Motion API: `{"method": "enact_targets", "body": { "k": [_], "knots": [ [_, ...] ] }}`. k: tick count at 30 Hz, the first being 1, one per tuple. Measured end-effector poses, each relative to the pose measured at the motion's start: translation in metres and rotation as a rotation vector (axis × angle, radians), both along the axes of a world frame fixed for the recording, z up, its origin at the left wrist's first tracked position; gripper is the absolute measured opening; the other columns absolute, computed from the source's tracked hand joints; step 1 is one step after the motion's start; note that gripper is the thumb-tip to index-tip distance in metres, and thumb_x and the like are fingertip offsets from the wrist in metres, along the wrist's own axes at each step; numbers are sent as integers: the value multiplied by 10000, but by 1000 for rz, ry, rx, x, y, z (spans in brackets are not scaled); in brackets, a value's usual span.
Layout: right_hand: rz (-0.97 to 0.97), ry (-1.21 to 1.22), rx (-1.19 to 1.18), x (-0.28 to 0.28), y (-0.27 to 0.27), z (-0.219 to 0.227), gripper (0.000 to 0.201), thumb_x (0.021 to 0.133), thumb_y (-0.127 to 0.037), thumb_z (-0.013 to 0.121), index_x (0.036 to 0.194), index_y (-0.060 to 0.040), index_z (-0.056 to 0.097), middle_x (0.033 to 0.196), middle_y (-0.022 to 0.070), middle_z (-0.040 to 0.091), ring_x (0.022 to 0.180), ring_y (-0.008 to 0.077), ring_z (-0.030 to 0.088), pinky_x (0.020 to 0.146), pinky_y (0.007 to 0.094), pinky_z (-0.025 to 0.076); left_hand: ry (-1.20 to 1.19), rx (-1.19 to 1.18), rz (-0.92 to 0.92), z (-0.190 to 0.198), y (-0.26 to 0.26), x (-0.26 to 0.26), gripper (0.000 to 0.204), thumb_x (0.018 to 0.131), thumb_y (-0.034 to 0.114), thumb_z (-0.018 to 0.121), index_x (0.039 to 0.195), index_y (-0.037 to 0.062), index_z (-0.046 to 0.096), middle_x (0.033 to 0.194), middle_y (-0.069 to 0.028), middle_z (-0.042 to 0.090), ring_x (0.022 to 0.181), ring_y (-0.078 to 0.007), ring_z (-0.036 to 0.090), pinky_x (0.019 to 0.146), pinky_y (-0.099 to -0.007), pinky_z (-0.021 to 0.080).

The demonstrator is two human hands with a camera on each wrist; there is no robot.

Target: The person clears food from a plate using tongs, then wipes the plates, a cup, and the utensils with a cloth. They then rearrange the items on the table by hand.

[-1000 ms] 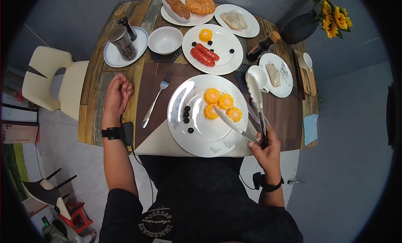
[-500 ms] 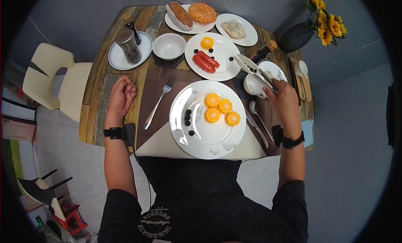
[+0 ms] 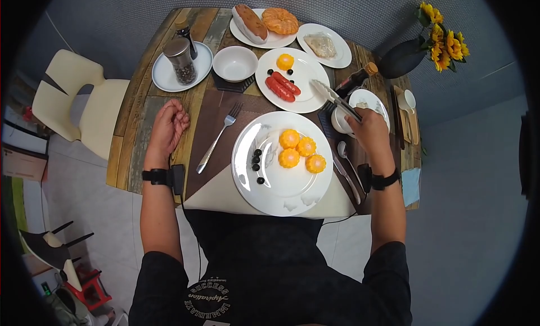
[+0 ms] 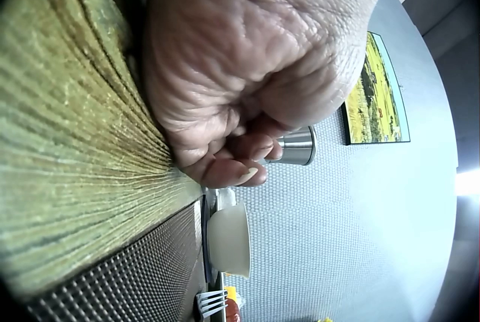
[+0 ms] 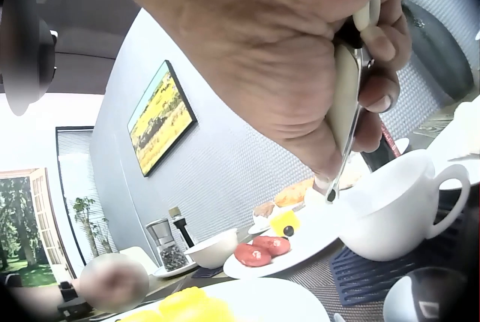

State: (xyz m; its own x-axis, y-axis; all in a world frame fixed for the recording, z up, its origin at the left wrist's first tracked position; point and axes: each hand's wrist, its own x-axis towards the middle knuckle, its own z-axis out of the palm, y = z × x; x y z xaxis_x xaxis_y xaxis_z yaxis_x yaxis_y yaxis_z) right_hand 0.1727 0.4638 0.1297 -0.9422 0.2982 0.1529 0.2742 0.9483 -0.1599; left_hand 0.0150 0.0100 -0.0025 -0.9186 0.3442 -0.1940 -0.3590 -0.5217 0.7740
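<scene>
My right hand grips metal tongs over the white cup. The tongs' pale tips reach the right rim of the back plate, and a dark round berry shows right at them in the right wrist view. That plate also bears two red sausages, a yellow flower-shaped piece and more dark berries. On the large front plate are several yellow flower-shaped pieces and a row of dark berries. My left hand rests on the wooden tabletop, fingers loosely curled, holding nothing.
A fork lies left of the front plate; a knife and spoon lie right. Behind stand a bowl, pepper grinder, bread plate, dark bottle and flower vase.
My right hand with the tongs has moved from over the front plate up to the back plate's right edge. The tongs' arms have come closer together. My left hand stays put.
</scene>
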Motion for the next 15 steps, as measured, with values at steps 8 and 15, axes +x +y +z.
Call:
{"method": "enact_targets", "body": {
  "k": [8, 15],
  "knots": [
    [57, 118, -134, 35, -30, 21, 322, 851, -253, 781, 1053, -4, 750, 893, 213, 718, 785, 389, 695, 714, 444, 542, 17, -13, -25, 1, 0, 0, 108, 998, 64, 438, 919, 74, 511, 745, 0, 463, 694, -126, 504, 616, -236, 454],
    [128, -4, -348, 70, -60, 24, 294, 846, -206, 787, 1046, 5, 744, 906, 196, 713, 796, 367, 690, 707, 413, 540, 8, -18, -12, 1, 0, 0, 105, 997, 68, 444, 915, 76, 509, 741, 2, 460, 695, -122, 501, 618, -234, 452]
  ]
}}
